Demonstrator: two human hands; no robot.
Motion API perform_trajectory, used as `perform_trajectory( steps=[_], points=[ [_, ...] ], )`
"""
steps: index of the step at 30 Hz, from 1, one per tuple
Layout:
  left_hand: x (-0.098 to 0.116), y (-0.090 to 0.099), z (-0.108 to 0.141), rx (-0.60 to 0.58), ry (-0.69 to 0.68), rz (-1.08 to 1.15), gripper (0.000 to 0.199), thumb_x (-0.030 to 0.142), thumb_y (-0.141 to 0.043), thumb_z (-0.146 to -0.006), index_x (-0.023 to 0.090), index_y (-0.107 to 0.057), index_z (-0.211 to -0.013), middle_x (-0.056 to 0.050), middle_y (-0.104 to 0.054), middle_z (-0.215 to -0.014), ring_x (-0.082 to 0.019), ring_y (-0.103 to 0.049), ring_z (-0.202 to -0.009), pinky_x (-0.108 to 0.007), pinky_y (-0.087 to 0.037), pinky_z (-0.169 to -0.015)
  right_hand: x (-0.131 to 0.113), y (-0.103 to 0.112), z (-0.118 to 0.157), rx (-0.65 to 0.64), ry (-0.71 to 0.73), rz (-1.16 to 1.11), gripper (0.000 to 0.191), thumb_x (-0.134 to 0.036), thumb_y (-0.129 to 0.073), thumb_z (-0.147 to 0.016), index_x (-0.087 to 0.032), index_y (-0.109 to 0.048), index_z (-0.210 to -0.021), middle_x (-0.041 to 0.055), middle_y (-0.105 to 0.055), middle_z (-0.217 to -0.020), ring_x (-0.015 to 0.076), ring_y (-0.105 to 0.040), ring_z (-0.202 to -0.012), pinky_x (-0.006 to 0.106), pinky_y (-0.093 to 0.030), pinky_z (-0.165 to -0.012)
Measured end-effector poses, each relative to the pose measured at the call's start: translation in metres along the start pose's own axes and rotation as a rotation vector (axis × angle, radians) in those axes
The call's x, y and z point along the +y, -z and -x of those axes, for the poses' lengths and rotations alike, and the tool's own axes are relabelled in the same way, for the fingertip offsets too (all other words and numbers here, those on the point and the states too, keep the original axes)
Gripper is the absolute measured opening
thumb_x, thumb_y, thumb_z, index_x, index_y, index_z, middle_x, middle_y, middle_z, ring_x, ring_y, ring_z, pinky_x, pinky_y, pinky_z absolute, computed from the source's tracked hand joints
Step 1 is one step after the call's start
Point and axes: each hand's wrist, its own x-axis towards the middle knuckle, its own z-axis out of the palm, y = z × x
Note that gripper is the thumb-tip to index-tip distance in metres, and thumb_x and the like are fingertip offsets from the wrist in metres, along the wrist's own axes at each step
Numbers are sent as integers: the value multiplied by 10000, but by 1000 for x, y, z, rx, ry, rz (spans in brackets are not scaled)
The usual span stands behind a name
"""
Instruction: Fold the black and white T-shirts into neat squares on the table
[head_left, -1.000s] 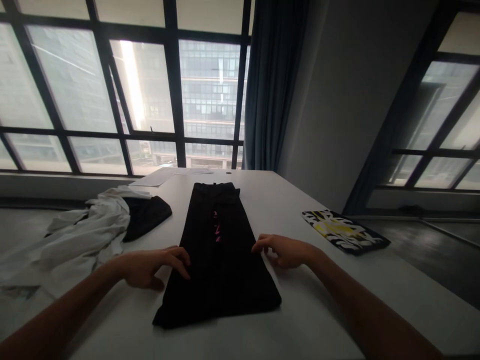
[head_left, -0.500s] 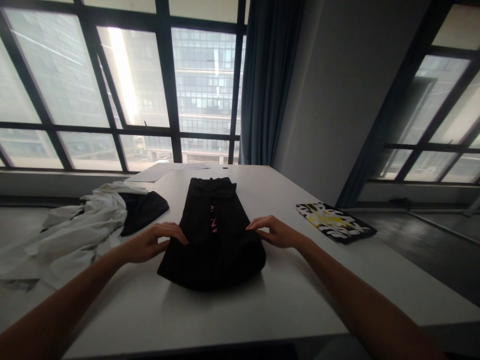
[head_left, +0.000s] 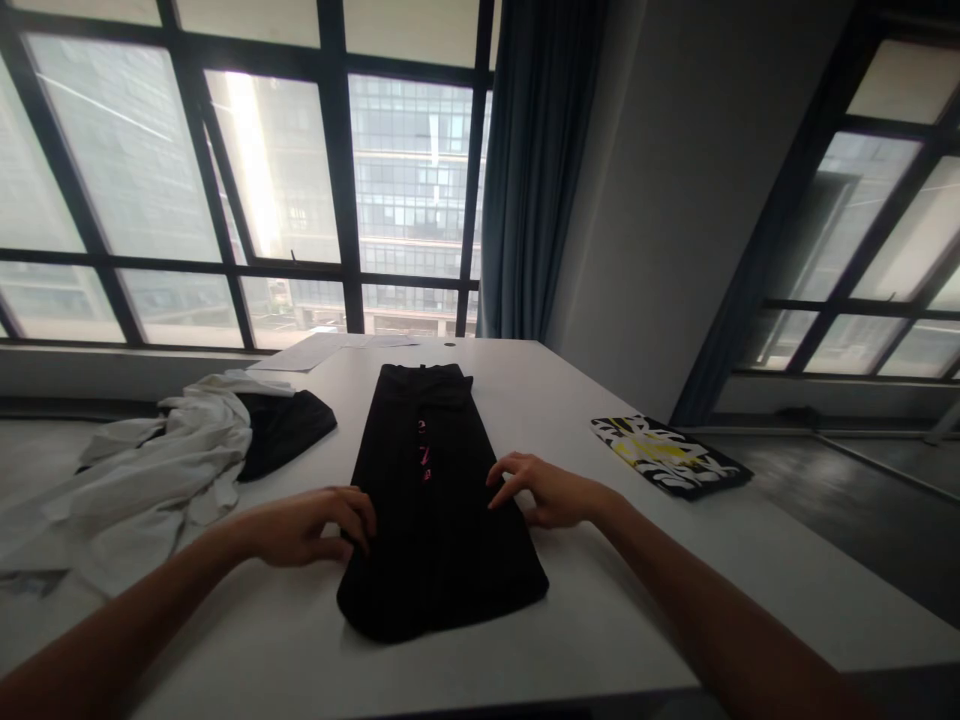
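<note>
A folded black T-shirt (head_left: 450,540) with pink lettering down its middle lies lengthwise on the white table (head_left: 600,620). Its narrow collar end points toward the window. My left hand (head_left: 319,525) is at the left edge, its fingers curled over the cloth and the thumb beside the lower side. Opposite it, my right hand (head_left: 544,490) touches the right edge. Its fingers are apart on top of the fabric, and the thumb is partly hidden near the side.
To the left is a rumpled heap of white cloth (head_left: 202,440) with a dark cloth (head_left: 289,430) against it. A folded black, white and yellow printed garment (head_left: 671,455) lies at the right table edge. Papers (head_left: 300,352) rest at the far end, before the windows.
The shirt's near end, raised and bulging before, now lies flatter and closer to me. Both hands have come down and slightly nearer, and the right fingers have spread.
</note>
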Motion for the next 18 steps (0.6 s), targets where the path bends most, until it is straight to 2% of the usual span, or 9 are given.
perform_trajectory(
  steps=[4,7,10,13,16,17,18],
  points=[
    [0,11,2,48,-68,131,289,401,-541,-969,216,-743,-1063,-108,-725,-1071,-224,-659,-1027,-320,-500,-934,2,4,1,1,118,-239,406,-57,-587,-772,-232,-767,-1091,79,-662,-1209,208,-615,-1111,372,-454,-1014],
    [-1,16,2,39,-85,199,335,436,-526,-972,202,-742,-1075,-108,-745,-1035,-222,-677,-978,-312,-511,-902,10,6,2,-89,89,-337,308,-139,-600,-825,-180,-765,-1082,95,-707,-1142,197,-655,-1048,331,-484,-964],
    [-5,12,4,2,-40,231,369,488,-560,-941,192,-758,-1038,-96,-754,-964,-203,-691,-861,-270,-534,-806,12,10,7,-170,14,-307,245,-221,-655,-827,-157,-777,-1030,102,-728,-1100,202,-664,-1029,316,-482,-963],
    [-10,2,9,-10,-45,329,424,573,-628,-863,198,-780,-989,-92,-759,-895,-219,-693,-803,-283,-550,-766,7,20,14,-270,43,-406,285,-372,-749,-783,-150,-785,-958,94,-737,-1042,210,-670,-1013,304,-492,-946],
    [-16,-3,10,104,-22,478,477,638,-658,-799,188,-796,-875,-102,-748,-782,-260,-693,-774,-328,-558,-724,8,27,16,-326,61,-591,404,-501,-786,-727,-139,-774,-905,74,-740,-902,209,-687,-913,304,-527,-863],
    [-18,-1,8,174,7,519,482,642,-672,-782,178,-791,-831,-103,-735,-740,-263,-687,-746,-337,-555,-695,11,27,13,-280,47,-653,432,-524,-789,-719,-134,-765,-905,70,-735,-870,209,-688,-877,310,-536,-833],
    [-21,3,4,259,46,558,480,637,-692,-765,167,-781,-796,-97,-720,-705,-257,-677,-711,-341,-549,-666,15,26,8,-181,23,-707,453,-541,-786,-717,-133,-753,-910,65,-728,-850,206,-685,-843,318,-542,-805]
  ],
)
